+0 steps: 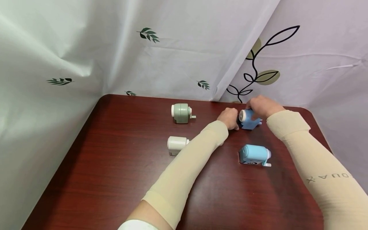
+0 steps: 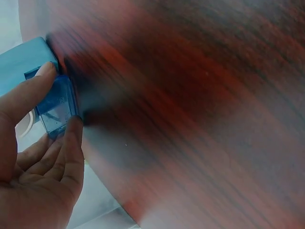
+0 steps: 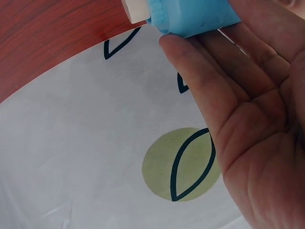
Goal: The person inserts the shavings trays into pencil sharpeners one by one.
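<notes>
At the table's far right, a blue crank pencil sharpener [image 1: 250,124] is between both hands. The right hand [image 1: 263,107] grips its body from above and behind; in the right wrist view the fingers lie along the blue sharpener body [image 3: 200,16]. From the other side, the left hand [image 1: 228,118] pinches a clear blue shavings drawer [image 2: 59,102] between thumb and fingers. In the left wrist view the drawer is at the end of the sharpener body [image 2: 24,62]; whether it is fully out of its slot I cannot tell.
A light blue sharpener [image 1: 254,154] stands nearer on the right. Left of the hands are a green sharpener [image 1: 181,113] and a white sharpener [image 1: 176,144], the latter partly behind the left sleeve. A white curtain [image 1: 172,64] hangs along the back edge of the brown table [image 1: 115,166].
</notes>
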A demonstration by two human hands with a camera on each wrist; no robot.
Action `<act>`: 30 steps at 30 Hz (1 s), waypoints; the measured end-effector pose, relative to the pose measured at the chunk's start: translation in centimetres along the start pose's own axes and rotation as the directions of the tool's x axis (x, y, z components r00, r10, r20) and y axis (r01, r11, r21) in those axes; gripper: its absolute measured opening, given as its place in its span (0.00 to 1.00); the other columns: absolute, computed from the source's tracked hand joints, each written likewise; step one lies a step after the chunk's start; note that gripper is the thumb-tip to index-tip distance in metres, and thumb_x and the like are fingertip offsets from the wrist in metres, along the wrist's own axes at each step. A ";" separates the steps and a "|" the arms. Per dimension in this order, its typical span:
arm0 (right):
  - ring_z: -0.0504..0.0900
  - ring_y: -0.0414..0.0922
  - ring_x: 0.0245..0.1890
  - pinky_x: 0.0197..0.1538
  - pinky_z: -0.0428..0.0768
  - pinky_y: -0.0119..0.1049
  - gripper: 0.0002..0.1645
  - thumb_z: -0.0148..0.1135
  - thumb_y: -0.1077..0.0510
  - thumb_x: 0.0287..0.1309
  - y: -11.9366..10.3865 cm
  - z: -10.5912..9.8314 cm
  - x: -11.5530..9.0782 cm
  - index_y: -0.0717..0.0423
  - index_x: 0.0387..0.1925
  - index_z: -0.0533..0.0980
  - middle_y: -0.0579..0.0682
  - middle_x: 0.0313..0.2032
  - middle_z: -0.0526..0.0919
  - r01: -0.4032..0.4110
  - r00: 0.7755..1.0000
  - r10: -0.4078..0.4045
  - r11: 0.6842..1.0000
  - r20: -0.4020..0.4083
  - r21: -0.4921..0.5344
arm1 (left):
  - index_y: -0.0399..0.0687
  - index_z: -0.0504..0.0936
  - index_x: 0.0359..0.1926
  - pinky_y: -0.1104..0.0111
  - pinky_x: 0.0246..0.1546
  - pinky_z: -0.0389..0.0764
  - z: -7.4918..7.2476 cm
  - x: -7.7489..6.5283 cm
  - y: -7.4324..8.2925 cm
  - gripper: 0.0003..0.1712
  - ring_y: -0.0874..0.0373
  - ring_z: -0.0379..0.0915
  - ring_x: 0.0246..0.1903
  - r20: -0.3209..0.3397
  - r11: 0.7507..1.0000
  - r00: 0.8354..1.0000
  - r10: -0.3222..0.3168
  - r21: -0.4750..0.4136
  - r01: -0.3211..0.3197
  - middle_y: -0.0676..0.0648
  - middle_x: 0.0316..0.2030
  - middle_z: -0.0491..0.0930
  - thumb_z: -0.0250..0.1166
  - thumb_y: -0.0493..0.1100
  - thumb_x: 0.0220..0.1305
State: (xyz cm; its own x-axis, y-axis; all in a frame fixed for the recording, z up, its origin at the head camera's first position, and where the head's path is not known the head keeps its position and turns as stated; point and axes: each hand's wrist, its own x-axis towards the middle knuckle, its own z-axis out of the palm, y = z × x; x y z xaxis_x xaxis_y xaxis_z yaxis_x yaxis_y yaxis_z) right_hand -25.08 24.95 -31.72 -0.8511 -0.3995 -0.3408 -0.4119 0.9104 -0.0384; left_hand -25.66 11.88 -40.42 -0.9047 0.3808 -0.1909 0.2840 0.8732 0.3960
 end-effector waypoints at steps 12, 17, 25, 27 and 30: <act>0.82 0.54 0.40 0.43 0.82 0.48 0.24 0.78 0.69 0.44 0.0 -0.1 0.1 0.70 0.47 0.81 0.61 0.40 0.85 0.003 1.000 -0.003 1.000 0.001 -0.009 | 0.50 0.83 0.43 0.72 0.42 0.80 0.4 0.3 0.2 0.22 0.60 0.81 0.39 -0.018 0.998 0.999 -0.035 -0.055 0.034 0.53 0.41 0.84 0.82 0.48 0.49; 0.83 0.54 0.40 0.44 0.82 0.49 0.24 0.78 0.69 0.44 0.0 -0.1 0.1 0.70 0.46 0.81 0.61 0.40 0.85 0.016 1.000 -0.016 1.000 -0.006 -0.007 | 0.49 0.84 0.45 0.73 0.42 0.80 0.3 0.1 0.4 0.23 0.61 0.80 0.39 -0.018 0.996 0.999 -0.043 -0.078 0.042 0.53 0.41 0.84 0.82 0.47 0.49; 0.83 0.55 0.40 0.45 0.83 0.50 0.25 0.79 0.69 0.43 0.0 -0.1 0.1 0.70 0.46 0.81 0.62 0.40 0.85 0.025 1.000 -0.025 1.000 -0.009 -0.014 | 0.49 0.83 0.48 0.73 0.42 0.79 0.5 0.2 0.7 0.25 0.61 0.79 0.38 -0.021 0.994 0.999 -0.043 -0.104 0.040 0.54 0.41 0.83 0.82 0.47 0.49; 0.83 0.55 0.40 0.45 0.83 0.49 0.25 0.79 0.69 0.43 0.0 -0.1 0.1 0.70 0.47 0.81 0.62 0.41 0.85 0.023 1.000 -0.023 1.000 -0.007 -0.012 | 0.50 0.83 0.47 0.73 0.42 0.79 0.6 0.3 0.8 0.25 0.61 0.79 0.38 -0.022 0.994 0.999 -0.047 -0.105 0.044 0.54 0.40 0.83 0.82 0.47 0.49; 0.83 0.55 0.40 0.44 0.83 0.49 0.25 0.79 0.69 0.44 0.1 0.0 0.0 0.70 0.47 0.81 0.62 0.41 0.85 0.020 1.000 -0.020 1.000 -0.006 -0.012 | 0.50 0.83 0.48 0.74 0.42 0.78 0.7 0.4 0.9 0.25 0.61 0.79 0.39 -0.018 0.994 0.999 -0.050 -0.100 0.048 0.54 0.41 0.83 0.82 0.48 0.49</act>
State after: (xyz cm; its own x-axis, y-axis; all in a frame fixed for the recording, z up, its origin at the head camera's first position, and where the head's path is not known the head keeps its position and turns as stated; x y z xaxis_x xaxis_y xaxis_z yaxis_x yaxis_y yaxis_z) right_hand -25.14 24.98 -31.72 -0.8445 -0.4181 -0.3346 -0.4325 0.9010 -0.0342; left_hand -25.54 13.10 -40.80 -0.9233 0.3313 -0.1945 0.2072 0.8559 0.4739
